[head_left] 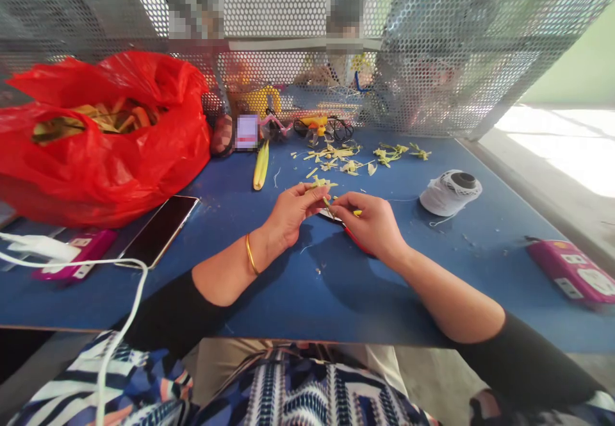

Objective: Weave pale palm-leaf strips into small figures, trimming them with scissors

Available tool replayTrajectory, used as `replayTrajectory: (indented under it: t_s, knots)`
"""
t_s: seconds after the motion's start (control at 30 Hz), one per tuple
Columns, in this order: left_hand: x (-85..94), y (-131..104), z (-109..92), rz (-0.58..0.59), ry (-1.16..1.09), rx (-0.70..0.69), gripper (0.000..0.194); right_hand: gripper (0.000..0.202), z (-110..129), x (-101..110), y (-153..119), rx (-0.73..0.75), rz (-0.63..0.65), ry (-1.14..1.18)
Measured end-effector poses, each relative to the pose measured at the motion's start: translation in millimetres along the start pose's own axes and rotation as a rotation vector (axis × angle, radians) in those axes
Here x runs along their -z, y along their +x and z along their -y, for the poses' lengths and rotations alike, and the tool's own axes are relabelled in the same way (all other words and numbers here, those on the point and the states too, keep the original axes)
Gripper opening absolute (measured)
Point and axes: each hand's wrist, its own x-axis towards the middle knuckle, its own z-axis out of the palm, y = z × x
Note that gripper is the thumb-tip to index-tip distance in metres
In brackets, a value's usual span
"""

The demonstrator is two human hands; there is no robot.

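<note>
Husk-like piece, small and greenish, sits between both hands above the blue table, roughly mid-table. We mark the left hand as pinching it between thumb and fingers; the right hand looks pinched on its near end, though a thread there would be too fine for us to tell. Fingertips almost meet, probably because the piece is tiny and needs steadying from two sides. Red-handled scissors lie partly under the right hand, likely parked for quick reach. White thread spool stands to the right, a loose end trailing on the table, presumably so thread pulls off freely. Pale scraps lie beyond the hands, keeping our near work area fairly open, we think. One longer folded husk lies left of them.

Container: red plastic bag at left, mouth open, holding dry yellow-brown husk-like strips; depth hidden, so we can't count.
</note>
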Motion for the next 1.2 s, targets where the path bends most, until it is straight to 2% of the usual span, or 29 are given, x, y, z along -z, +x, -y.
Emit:
replayTrajectory:
  t_s: [0.23, 0.37, 0.57, 0.8, 0.9, 1.0, 1.13, 1.2]
  knots:
    - [1.3, 2.8, 1.6, 0.049, -0.015, 0.059, 0.032, 0.018, -2.4, -0.1, 3.7, -0.055, 0.014, 0.096]
    - [0.4, 2.3, 1.3, 0.113, -0.043, 0.081, 0.03, 0.018, -3.2, -1.4, 3.2, -0.024, -0.022, 0.035]
    - [2.6, 3.3, 3.1, 0.058, -0.008, 0.069, 0.023, 0.016, -0.5, -0.1, 2.3, 0.032, -0.032, -0.076]
    - [4.7, 6.2, 2.1, 0.092, 0.019, 0.089, 0.025, 0.014, -1.0, 2.5, 3.4, 0.064, -0.066, -0.166]
    - [3.6, 5.5, 0.4, 0.101, -0.01, 0.11, 0.025, 0.014, -3.7, 0.2, 4.3, 0.006, -0.062, -0.14]
    - [3.1, 5.3, -0.1, 0.09, -0.012, 0.136, 0.025, 0.018, -5.7, -2.8, 5.0, -0.089, -0.036, -0.003]
    - [4.1, 7.5, 1.3, 0.011, 0.007, 0.088, 0.024, 0.033, -4.2, -2.2, 6.1, -0.221, -0.016, 0.201]
    - [4.4, 8.4, 1.7, -0.025, 0.015, 0.063, 0.024, 0.038, -1.8, -1.0, 6.3, -0.273, 0.058, 0.263]
